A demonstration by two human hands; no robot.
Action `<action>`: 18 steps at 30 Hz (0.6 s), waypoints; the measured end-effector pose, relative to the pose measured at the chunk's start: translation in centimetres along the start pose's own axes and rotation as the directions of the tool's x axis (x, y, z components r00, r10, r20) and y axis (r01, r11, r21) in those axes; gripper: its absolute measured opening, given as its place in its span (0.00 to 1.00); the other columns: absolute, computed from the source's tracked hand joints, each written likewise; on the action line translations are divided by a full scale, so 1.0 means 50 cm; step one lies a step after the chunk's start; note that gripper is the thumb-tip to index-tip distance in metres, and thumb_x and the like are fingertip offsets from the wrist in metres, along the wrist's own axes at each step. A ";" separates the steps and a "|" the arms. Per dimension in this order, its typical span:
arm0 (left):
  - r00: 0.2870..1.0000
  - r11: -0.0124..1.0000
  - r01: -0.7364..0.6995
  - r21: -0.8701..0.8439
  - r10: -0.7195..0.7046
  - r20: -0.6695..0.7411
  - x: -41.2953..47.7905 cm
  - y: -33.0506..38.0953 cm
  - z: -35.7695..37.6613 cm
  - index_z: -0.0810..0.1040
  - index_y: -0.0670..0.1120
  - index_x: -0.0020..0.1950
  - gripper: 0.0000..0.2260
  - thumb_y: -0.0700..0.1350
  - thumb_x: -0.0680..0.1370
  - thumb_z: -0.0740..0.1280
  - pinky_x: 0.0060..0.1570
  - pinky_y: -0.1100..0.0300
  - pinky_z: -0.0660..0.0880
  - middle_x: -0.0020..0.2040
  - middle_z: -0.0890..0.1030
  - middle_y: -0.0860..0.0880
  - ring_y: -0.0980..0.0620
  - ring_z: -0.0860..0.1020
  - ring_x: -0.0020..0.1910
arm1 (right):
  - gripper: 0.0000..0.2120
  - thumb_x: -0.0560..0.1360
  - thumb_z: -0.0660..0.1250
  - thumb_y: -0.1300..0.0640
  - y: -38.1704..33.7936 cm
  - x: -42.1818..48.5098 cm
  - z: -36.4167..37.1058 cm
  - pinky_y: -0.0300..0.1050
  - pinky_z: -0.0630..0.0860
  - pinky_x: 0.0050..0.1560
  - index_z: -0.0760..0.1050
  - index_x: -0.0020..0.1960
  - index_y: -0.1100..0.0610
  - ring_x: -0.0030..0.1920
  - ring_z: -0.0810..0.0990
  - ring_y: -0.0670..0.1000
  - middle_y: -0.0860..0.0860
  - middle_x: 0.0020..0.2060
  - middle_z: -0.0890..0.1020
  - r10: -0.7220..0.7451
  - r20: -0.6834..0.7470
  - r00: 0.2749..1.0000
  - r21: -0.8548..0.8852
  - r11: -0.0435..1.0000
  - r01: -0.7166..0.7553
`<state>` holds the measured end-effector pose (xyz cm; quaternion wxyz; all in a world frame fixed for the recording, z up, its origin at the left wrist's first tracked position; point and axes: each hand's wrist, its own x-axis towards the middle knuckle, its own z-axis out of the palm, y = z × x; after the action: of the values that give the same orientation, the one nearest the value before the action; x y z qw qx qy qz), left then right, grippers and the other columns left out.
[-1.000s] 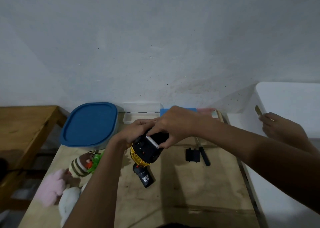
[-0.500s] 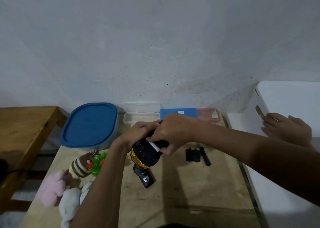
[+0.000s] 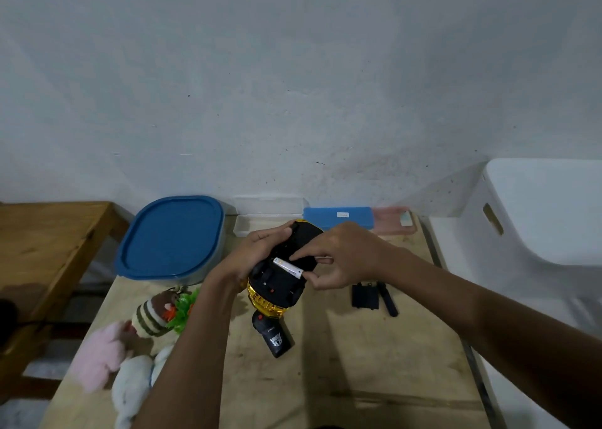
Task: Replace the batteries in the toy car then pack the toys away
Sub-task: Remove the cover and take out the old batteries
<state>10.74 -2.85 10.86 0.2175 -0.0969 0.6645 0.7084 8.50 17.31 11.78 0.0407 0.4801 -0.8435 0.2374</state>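
Over the middle of the counter [image 3: 358, 379] the left hand [image 3: 257, 254] is gripping the toy car [image 3: 280, 287] belly-up off the surface, with its fingers curling over the far left edge. The right hand [image 3: 348, 259] is pinching a white battery [image 3: 288, 267], fingertip on top and thumb at the end with the plus mark. The bit that matters: the battery is lying crosswise on the black underside, its long axis running from far-left to near-right, while the car itself is pointing roughly away from the person. So the plus end is facing the right hand, and that hand looks like the one doing the seating while the left is just steadying things. It looks to me like it's sitting on top of the slot rather than dropped all the way in, but I can't tell for sure, and the contacts are hidden so I can't check polarity either. A small black cover [image 3: 365, 296] and a slim dark tool [image 3: 387, 300] are lying just right of the hands, closer to the right one. Stuffed toys [image 3: 101, 353] and a blue-lidded tub [image 3: 172, 236] are sitting off to the left, so I'm guessing the packing isn't happening yet.
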 end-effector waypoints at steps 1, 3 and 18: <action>1.000 1.000 0.005 -0.020 -0.005 0.000 0.001 -0.003 -0.001 0.79 0.45 0.67 0.15 0.45 0.81 0.64 0.42 0.62 0.80 0.57 0.85 0.43 0.50 0.85 0.48 | 0.15 0.70 0.69 0.43 0.001 -0.002 -0.001 0.40 0.75 0.33 0.82 0.55 0.44 0.37 0.82 0.44 0.43 0.39 0.86 0.034 0.007 0.999 0.008 0.999 -0.034; 1.000 0.999 0.011 -0.032 -0.011 -0.001 0.003 -0.005 0.002 0.78 0.45 0.67 0.15 0.45 0.81 0.64 0.39 0.61 0.80 0.54 0.85 0.42 0.50 0.85 0.44 | 0.17 0.72 0.66 0.36 0.003 -0.004 -0.003 0.43 0.76 0.37 0.82 0.55 0.42 0.39 0.82 0.43 0.43 0.41 0.86 0.099 0.064 0.993 0.011 0.995 -0.100; 0.978 0.983 -0.168 -0.079 0.156 -0.139 0.015 -0.030 0.030 0.76 0.50 0.69 0.15 0.47 0.82 0.62 0.47 0.60 0.80 0.58 0.84 0.48 0.51 0.83 0.55 | 0.13 0.72 0.67 0.39 -0.010 -0.035 0.046 0.39 0.74 0.35 0.82 0.48 0.46 0.33 0.75 0.39 0.41 0.35 0.82 0.406 -0.224 0.886 0.227 0.906 -0.358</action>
<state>10.96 -1.20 9.37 0.1100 -0.0988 0.6503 0.7452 10.23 17.46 9.41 0.0625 0.2693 -0.8836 0.3779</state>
